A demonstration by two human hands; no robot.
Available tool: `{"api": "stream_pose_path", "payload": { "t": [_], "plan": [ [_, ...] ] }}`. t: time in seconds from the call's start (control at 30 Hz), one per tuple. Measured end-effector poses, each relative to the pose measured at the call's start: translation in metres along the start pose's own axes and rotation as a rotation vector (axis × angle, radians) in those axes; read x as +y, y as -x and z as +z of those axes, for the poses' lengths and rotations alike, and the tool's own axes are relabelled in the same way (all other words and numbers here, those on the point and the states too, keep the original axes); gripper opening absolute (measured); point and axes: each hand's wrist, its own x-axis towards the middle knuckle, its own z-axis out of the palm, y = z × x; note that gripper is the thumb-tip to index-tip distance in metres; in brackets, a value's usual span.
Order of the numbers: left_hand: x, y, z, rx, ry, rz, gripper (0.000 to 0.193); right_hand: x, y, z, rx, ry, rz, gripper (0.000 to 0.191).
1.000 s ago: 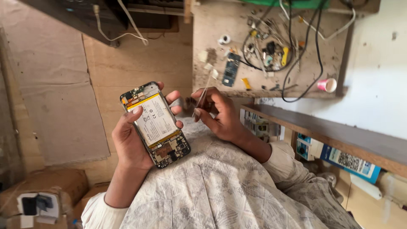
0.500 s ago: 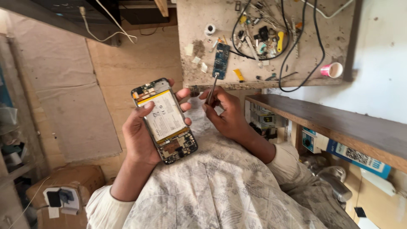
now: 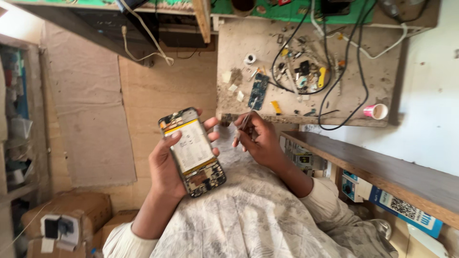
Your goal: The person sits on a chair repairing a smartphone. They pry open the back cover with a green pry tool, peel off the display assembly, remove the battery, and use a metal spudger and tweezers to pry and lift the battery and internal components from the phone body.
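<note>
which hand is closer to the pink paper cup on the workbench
Right. The right hand, pinching thin metal tweezers, sits by the workbench's near edge, the pink paper cup off to its right. The left hand, gripping the opened phone with white battery, is farther away.

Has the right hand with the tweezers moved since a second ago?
Cannot tell: the camera itself shifted. The right hand with the tweezers sits just below the workbench edge and beside the opened phone, as before.

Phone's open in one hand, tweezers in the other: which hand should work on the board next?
Probably right: the right hand pinches the tweezers beside the phone, which the left hand grips.
</note>
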Motion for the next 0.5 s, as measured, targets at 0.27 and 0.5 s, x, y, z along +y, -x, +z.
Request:
{"api": "stream_pose_path", "payload": {
  "t": [0.27,0.5],
  "plan": [
    [0.000,0.004,0.002,0.021,-0.005,0.030,0.069,0.007,-0.003,-0.014,0.138,0.215,-0.155,0.015],
    [-0.001,0.003,-0.001,0.035,-0.011,0.014,0.068,0.005,-0.010,-0.027,0.214,0.060,-0.079,0.017]
  ]
}}
